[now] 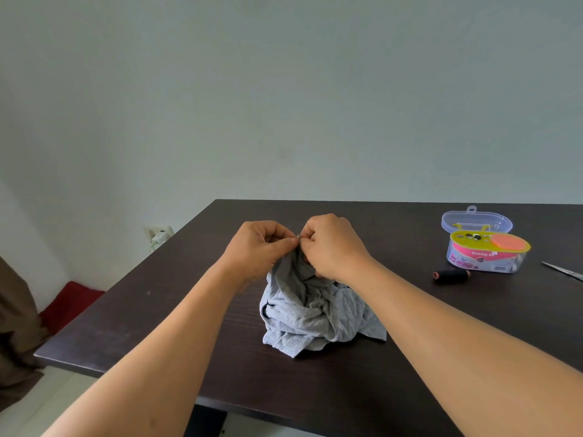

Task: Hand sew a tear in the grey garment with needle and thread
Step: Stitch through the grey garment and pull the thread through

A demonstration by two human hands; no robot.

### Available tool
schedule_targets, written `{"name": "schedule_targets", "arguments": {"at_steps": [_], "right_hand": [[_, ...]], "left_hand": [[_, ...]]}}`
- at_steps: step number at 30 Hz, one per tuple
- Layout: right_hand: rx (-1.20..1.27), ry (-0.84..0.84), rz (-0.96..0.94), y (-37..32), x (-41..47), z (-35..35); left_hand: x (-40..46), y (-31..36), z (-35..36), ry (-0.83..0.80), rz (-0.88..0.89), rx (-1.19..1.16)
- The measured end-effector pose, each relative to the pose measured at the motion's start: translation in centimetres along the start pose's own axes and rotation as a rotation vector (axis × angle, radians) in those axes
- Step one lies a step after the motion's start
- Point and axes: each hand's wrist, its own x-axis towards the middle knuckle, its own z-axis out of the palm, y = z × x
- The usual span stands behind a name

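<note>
Two bare forearms reaching forward over a dark wood-grain bench (pixel 132 313), seen from above and behind. Left hand (pixel 257 247) and right hand (pixel 331 246) raised side by side, knuckles up, fingertips meeting at one small spot. Fingers (pixel 284 239) of the left hand curled, thumb and forefinger pinching a raised peak of the grey garment (pixel 312 313). Fingers of the right hand also curled and pinching at that same peak, touching the left fingertips; needle and thread too small to make out there. Garment hanging down from the pinch in a crumpled heap, its lower folds resting on the bench directly beneath and slightly nearer than the fingers, between the two wrists.

Well to the right of the fingers, a clear oval sewing kit box (pixel 487 253) with a yellow tray and pink label, its transparent lid (pixel 476 220) flipped open behind it. Just in front of the box, still right of the fingers, a spool of black thread (pixel 451 275) lying on its side. Farther right, at the picture's edge, metal scissor blades (pixel 563 270). Far to the left of the fingers, beyond the bench edge, a wall socket (pixel 159 234) with a plug in it. Pale plain wall behind.
</note>
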Motion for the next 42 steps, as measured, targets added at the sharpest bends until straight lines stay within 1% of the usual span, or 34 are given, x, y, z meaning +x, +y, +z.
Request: {"name": "schedule_targets", "arguments": {"at_steps": [6,9,12,15,18,23,30,36,42], "right_hand": [[0.060,-0.029,-0.023,0.4,-0.2,0.5],[0.071,-0.025,-0.009,0.4,-0.2,0.7],[0.053,0.025,0.003,0.4,-0.2,0.9],[0.089,0.068,-0.003,0.7,-0.1,1.0],[0.099,0.096,-0.016,1.0,0.1,1.0],[0.069,0.124,-0.068,1.2,-0.1,1.0],[0.086,0.141,-0.079,1.5,-0.2,0.8],[0.081,0.131,-0.084,1.7,0.0,0.8],[0.102,0.073,-0.093,2.1,0.4,0.2]], "left_hand": [[0.0,0.0,-0.1,0.052,-0.002,0.020],[-0.2,0.1,0.0,0.035,-0.003,0.008],[-0.2,0.1,0.1,0.000,0.012,0.006],[-0.1,-0.2,-0.2,0.000,0.038,-0.010],[-0.1,-0.4,-0.4,0.019,0.058,0.002],[0.4,-0.8,-0.1,0.115,0.135,0.098],[0.5,-0.7,0.0,0.134,0.153,0.092],[0.7,-0.9,0.0,0.101,0.138,0.020],[0.7,-1.0,0.0,0.029,0.103,-0.022]]}}
